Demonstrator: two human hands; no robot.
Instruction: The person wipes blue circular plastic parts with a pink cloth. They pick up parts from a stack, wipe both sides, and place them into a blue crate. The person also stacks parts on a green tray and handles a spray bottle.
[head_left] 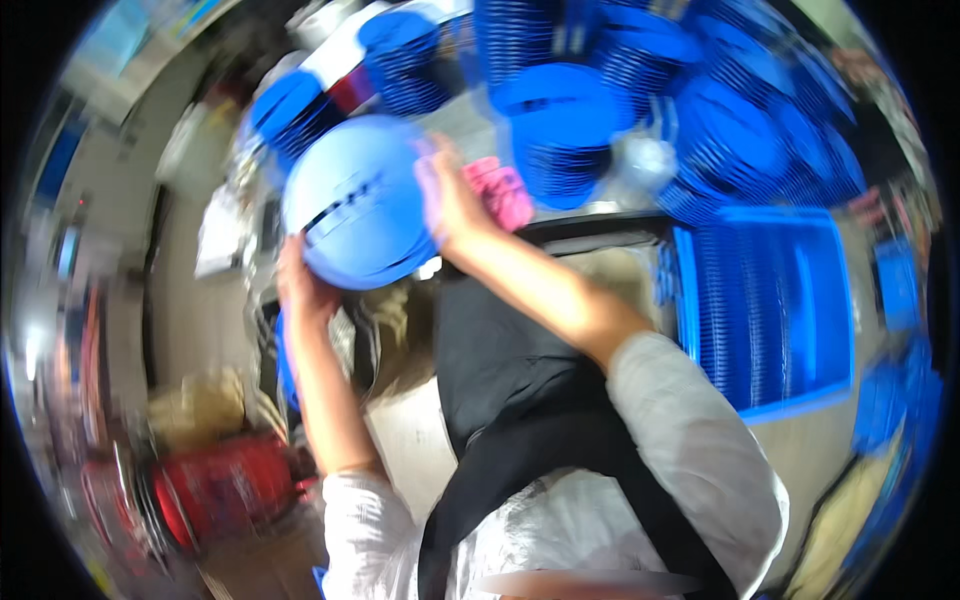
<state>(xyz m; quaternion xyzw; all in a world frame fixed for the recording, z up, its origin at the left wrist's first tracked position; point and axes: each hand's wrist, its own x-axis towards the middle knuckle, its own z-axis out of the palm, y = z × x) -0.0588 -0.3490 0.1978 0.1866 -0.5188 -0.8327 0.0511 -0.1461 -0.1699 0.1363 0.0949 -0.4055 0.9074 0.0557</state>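
I see blue helmet [358,200] clamped between both hands: left hand [300,285] beneath, right hand [448,200] on its right side.

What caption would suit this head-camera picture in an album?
Two bare hands, left and right, hold up a round blue slotted lid before stacks of blue baskets.
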